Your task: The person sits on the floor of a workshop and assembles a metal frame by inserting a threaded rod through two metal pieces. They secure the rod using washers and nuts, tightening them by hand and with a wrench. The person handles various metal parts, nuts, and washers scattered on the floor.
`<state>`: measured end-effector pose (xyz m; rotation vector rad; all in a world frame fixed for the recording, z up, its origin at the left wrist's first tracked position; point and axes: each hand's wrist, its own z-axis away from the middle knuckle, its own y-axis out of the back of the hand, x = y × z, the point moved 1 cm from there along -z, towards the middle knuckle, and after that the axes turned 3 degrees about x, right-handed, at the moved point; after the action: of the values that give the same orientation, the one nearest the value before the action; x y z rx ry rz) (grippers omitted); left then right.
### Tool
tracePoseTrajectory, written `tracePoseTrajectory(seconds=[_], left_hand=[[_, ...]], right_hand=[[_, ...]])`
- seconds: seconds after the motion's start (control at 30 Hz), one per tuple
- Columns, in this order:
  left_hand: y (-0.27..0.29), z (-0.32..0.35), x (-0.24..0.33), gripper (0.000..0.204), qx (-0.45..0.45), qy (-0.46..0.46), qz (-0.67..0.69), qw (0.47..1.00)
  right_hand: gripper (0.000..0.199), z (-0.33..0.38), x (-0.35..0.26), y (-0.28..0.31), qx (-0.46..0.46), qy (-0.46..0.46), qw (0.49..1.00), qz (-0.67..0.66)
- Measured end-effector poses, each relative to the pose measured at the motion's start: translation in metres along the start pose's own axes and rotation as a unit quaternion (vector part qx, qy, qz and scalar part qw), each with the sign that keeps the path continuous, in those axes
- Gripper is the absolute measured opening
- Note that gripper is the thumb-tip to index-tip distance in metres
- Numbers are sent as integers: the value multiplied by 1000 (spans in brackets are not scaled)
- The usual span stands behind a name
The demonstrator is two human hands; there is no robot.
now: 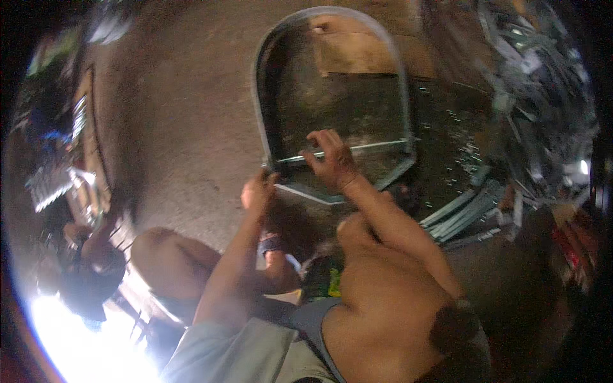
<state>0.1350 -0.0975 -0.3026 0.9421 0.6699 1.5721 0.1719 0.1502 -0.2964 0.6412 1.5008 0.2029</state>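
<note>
A grey metal frame [257,96] with a rounded top and an angled lower end lies in front of me. My left hand [256,193] is closed on its lower left corner, the fingertips partly blurred. Across the lower part of the frame runs a thin bright metal bar [377,146]. Over this bar is my right hand [333,159], its fingers curved and thumb apart from them. Whether that hand touches the bar is hard to make out.
Brown cardboard [364,52] lies beyond the frame. A heap of metal scraps [536,96] fills the far right, with long metal strips [466,210] nearer. Small bright bits [469,153] are scattered on the floor. At left, another person [86,268] sits beside a wooden plank [91,140].
</note>
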Motion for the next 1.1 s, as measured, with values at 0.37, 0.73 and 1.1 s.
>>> tracePoseTrajectory(seconds=[0.37, 0.73, 1.1], left_hand=[[15, 8, 16, 37, 31, -13, 35, 999], [14, 50, 112, 44, 144, -342, 24, 928], [-78, 11, 297, 33, -50, -455, 22, 889]], right_hand=[[28, 92, 50, 206, 132, -317, 939, 0], [30, 65, 113, 207, 98, -449, 869, -182], [32, 67, 125, 201, 52, -410, 879, -239]])
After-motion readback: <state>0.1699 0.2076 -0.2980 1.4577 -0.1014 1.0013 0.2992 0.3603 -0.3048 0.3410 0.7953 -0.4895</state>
